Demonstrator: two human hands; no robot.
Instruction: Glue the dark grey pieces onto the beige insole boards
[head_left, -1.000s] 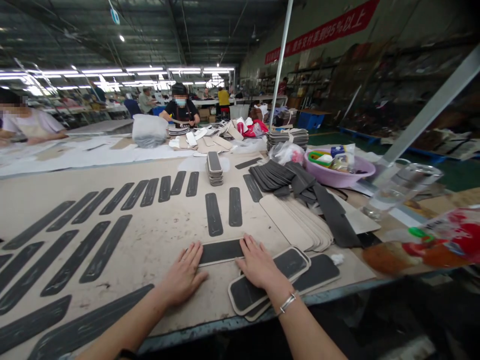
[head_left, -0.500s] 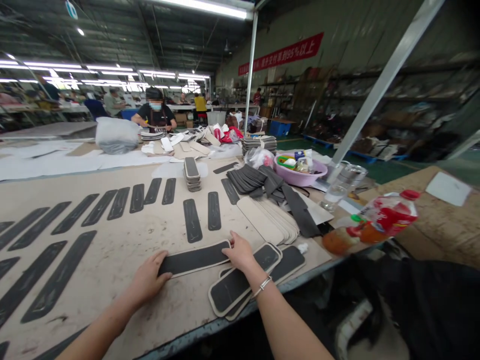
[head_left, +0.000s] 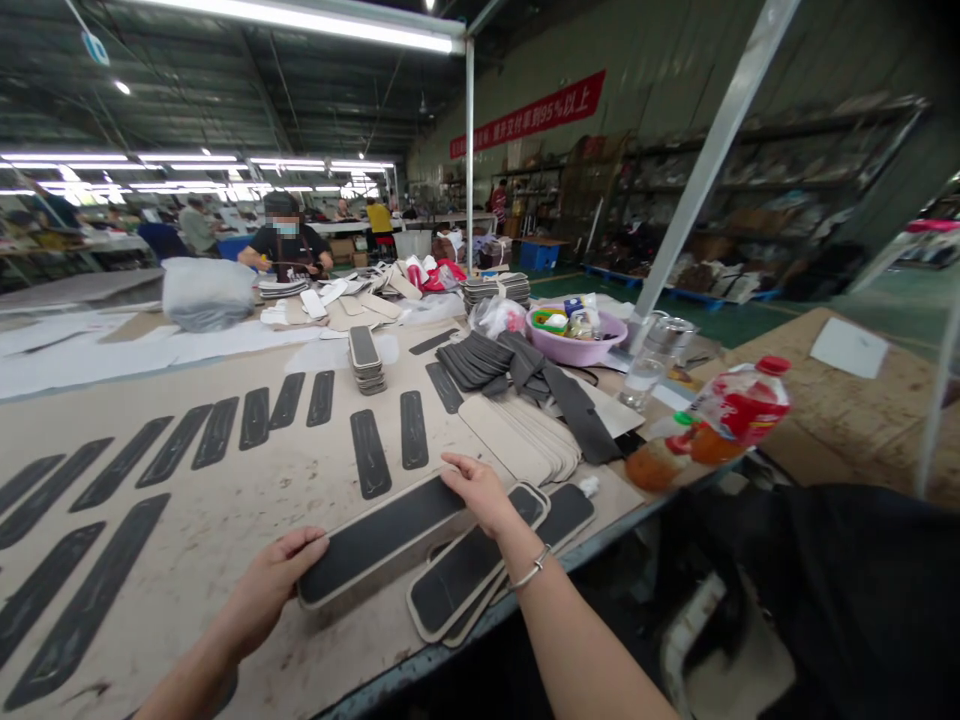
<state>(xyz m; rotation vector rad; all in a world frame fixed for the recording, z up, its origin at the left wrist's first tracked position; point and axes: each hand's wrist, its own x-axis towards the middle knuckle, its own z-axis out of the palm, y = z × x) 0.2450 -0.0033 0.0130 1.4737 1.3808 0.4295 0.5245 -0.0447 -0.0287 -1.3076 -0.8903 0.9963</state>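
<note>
Both hands hold one long panel (head_left: 382, 540), dark on its face with a pale rim and rounded corners, slightly above the table. My left hand (head_left: 274, 575) grips its left end, thumb on top. At the other end my right hand (head_left: 480, 490) is closed on it, and its fingertips under the panel are hidden. Beneath my right forearm, similar pale-rimmed panels (head_left: 457, 590) overlap at the table's edge. Dark strips (head_left: 370, 455) with shiny streaks lie in rows to the left. Fanned beige pieces (head_left: 517, 435) lie just beyond my right hand.
A small stack of panels (head_left: 365, 350) stands farther back, near a heap of dark pieces (head_left: 480, 360). A lilac basin (head_left: 574, 345), a glass jar (head_left: 652, 365) and bottles (head_left: 739, 400) stand at the right. A person (head_left: 289, 240) sits across the table.
The panel has been raised off the table, its near side tilted up, still between both hands. My left hand has moved a little left and nearer. The whole view has shifted slightly.
</note>
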